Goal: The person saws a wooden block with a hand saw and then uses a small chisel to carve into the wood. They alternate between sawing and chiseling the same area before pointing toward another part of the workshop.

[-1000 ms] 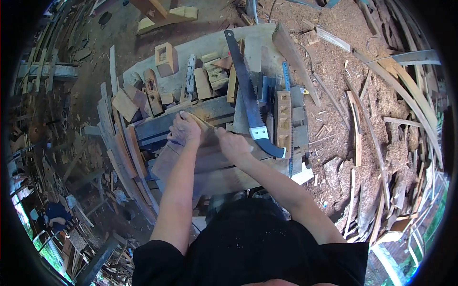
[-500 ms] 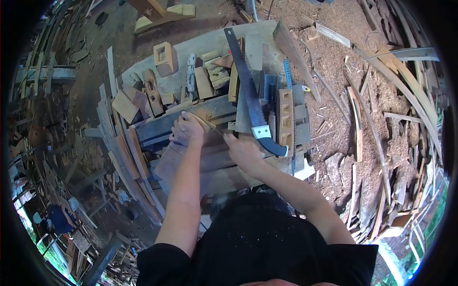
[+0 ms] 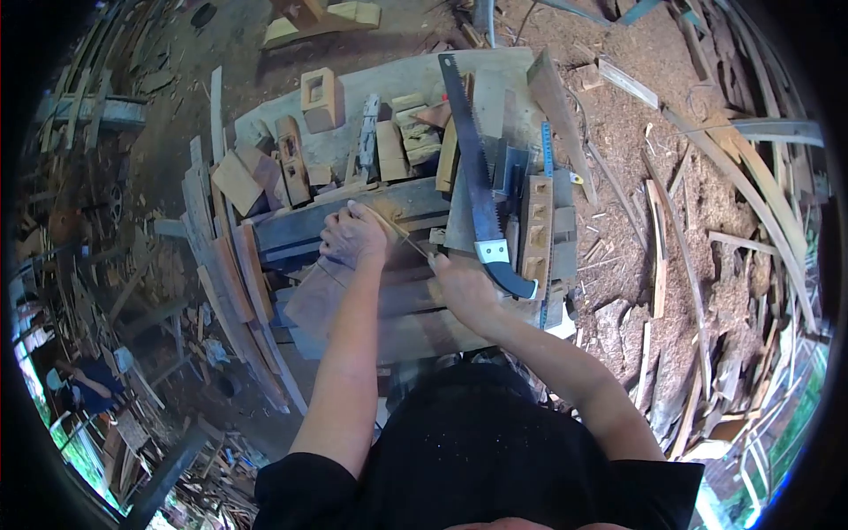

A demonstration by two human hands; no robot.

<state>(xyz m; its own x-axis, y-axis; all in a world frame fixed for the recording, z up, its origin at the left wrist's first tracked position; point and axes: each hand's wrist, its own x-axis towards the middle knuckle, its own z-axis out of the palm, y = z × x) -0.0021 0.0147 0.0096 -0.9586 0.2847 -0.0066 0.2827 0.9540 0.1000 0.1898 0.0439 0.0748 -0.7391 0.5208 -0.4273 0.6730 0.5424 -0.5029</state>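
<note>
My left hand [image 3: 355,237] is closed around a slim pale strip of wood [image 3: 382,220] and rests over the dark timber beam on the bench. Its fingers curl over the strip's near end. To its right, my right hand [image 3: 465,288] is closed on a slender tool with a thin shaft [image 3: 418,245]. That shaft points up-left toward the strip, and its tip is close to it; whether they touch I cannot tell. The tool's handle is hidden in my fist, so its kind is unclear. A handsaw [image 3: 473,150] lies just right of my right hand.
On the bench board [image 3: 402,78] lie several wood offcuts, a hollowed block [image 3: 320,99] and a long block with square holes [image 3: 536,225]. A blue ruler [image 3: 547,148] is beside it. Planks [image 3: 234,274] lean along the left edge. Sawdust [image 3: 618,221] and scraps cover the floor right.
The whole view has shifted slightly, with the bench lower and to the right. My right hand has drawn a little away from my left, and more of the tool's shaft shows.
</note>
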